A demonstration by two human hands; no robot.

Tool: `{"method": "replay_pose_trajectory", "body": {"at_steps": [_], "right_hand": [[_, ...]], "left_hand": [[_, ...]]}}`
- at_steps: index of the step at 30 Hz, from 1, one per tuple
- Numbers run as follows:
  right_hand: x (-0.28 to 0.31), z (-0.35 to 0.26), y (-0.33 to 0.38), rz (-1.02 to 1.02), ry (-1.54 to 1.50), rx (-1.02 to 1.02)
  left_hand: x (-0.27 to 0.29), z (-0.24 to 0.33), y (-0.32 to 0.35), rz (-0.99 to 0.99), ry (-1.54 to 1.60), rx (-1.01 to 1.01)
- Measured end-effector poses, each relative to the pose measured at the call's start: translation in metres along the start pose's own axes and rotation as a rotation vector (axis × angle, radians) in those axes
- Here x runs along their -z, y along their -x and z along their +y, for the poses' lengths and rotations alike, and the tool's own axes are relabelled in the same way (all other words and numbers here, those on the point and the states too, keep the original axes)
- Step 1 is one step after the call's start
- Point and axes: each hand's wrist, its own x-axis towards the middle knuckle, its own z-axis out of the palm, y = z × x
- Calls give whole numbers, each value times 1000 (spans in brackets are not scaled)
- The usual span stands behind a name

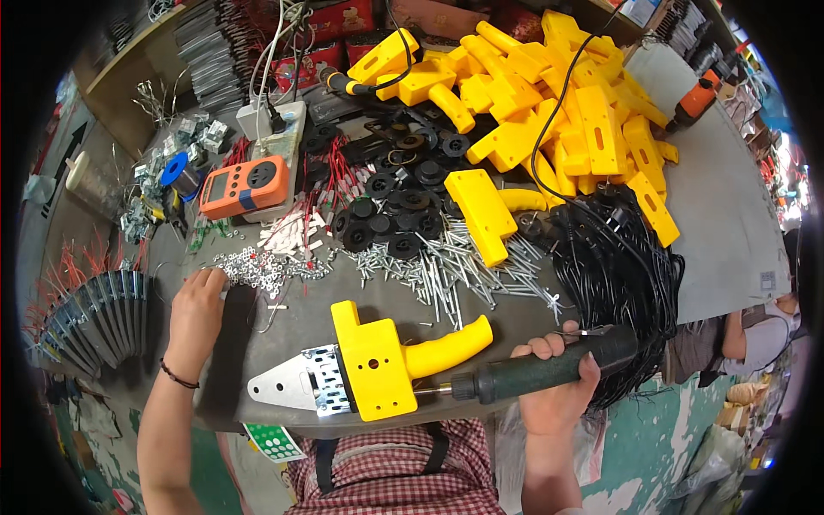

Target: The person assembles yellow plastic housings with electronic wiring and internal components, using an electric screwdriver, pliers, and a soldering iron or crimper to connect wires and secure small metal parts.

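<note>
My right hand is wrapped around a dark green electric screwdriver. Its bit meets the lower right edge of a yellow plastic housing with a curved handle. From the housing's left side juts a perforated metal bracket with a pointed silver plate. This piece lies near the table's front edge, and neither hand grips it. My left hand, fingers bent together, reaches the left side of a heap of small metal nuts. Whatever sits in its fingertips is hidden.
Long screws and black round parts lie mid-table. Yellow housings are heaped at the back right, beside bundled black cables. An orange meter stands at the left, above a fan of dark strips with red wires.
</note>
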Motion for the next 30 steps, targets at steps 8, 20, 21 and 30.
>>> {"method": "replay_pose_trajectory", "body": {"at_steps": [8,20,21,30], "right_hand": [[1,-1,2,26,-27,21],[1,2,-1,62,-63,23],[2,2,-1,65,-63,25],[1,3,-3,62,-72,7]], "left_hand": [[14,100,66,66,717,-65],[-1,132,86,74,798,51],[-2,132,87,71,799,50],[-1,133,85,87,835,72]]}}
